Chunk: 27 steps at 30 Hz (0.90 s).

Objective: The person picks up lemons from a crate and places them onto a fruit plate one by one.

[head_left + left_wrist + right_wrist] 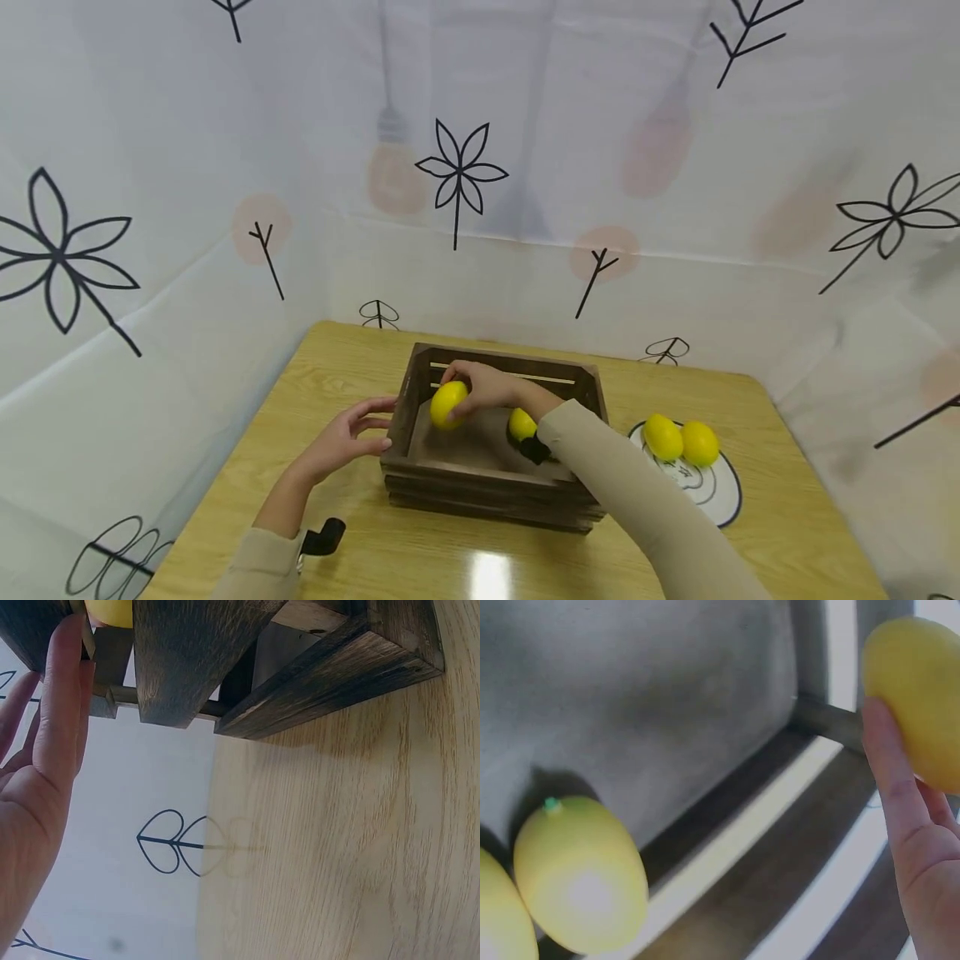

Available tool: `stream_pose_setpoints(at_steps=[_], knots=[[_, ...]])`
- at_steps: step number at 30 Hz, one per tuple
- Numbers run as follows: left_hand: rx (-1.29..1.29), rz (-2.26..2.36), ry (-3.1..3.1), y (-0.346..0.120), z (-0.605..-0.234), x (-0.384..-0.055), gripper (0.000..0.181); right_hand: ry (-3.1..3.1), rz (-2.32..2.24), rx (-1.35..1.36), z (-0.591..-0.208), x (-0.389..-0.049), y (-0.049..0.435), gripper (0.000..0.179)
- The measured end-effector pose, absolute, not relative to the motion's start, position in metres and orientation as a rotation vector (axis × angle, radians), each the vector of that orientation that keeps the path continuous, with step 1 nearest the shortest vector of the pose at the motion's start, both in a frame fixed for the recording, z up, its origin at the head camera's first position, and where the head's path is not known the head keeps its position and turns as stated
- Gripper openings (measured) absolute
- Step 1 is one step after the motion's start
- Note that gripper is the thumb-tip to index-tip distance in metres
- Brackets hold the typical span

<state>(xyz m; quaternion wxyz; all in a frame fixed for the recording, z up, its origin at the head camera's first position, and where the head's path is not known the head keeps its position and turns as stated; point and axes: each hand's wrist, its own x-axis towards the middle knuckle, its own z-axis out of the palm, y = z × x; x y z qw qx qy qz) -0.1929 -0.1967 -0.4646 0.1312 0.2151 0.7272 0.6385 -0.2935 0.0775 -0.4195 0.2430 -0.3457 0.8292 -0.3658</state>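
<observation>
In the head view, a smooth lemon [448, 407], likely light, firm and best held round its middle, is pinched by the right hand [487, 390] inside the slatted wooden crate [487, 498]. In the left wrist view, the crate's grainy end is touched by the left hand [39, 784], fingers extended, nothing gripped. In the right wrist view, an egg-shaped, green-tipped lemon [581, 876] is seen resting beside another lemon [501, 915].

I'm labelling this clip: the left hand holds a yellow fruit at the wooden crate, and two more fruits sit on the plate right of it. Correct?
Almost: the right hand, not the left hand, holds the yellow fruit at the wooden crate, as the head view shows. Two more fruits do sit on the plate.
</observation>
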Motion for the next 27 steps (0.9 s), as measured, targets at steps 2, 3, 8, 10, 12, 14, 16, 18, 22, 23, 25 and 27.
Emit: stream_pose_setpoints(at_steps=[2,3,8,10,12,14,16,18,22,23,25,27], knots=[[0.622,1.852,2.116,-0.197,-0.465,-0.193,0.059,2.265,-1.05,-0.939,-0.411,-0.29,0.081,0.047],[0.623,1.849,2.116,-0.196,-0.465,-0.192,0.059,2.271,-1.074,-0.934,-0.407,-0.288,0.084,0.047],[0.632,1.835,2.124,-0.195,-0.466,-0.191,0.059,2.272,-1.224,-0.876,-0.391,-0.279,0.096,0.05],[0.63,1.839,2.131,-0.195,-0.466,-0.191,0.059,2.262,-1.296,-0.855,-0.385,-0.275,0.101,0.051],[0.632,1.846,2.133,-0.195,-0.466,-0.191,0.06,2.258,-1.375,-0.833,-0.38,-0.271,0.104,0.052],[0.632,1.848,2.133,-0.195,-0.465,-0.191,0.06,2.234,-1.468,-0.792,-0.375,-0.267,0.108,0.052],[0.633,1.848,2.128,-0.195,-0.465,-0.19,0.061,2.181,-1.576,-0.744,-0.372,-0.262,0.11,0.051],[0.635,1.845,2.125,-0.196,-0.466,-0.189,0.061,2.144,-1.668,-0.688,-0.369,-0.258,0.113,0.051],[0.652,1.848,2.135,-0.196,-0.465,-0.189,0.06,2.095,-1.832,-0.613,-0.362,-0.251,0.12,0.05],[0.656,1.847,2.139,-0.195,-0.465,-0.189,0.06,2.091,-1.861,-0.608,-0.359,-0.249,0.122,0.05],[0.661,1.844,2.144,-0.195,-0.463,-0.189,0.06,2.08,-1.903,-0.597,-0.355,-0.245,0.128,0.05],[0.661,1.834,2.15,-0.195,-0.462,-0.189,0.06,2.081,-1.92,-0.595,-0.352,-0.241,0.134,0.051]])
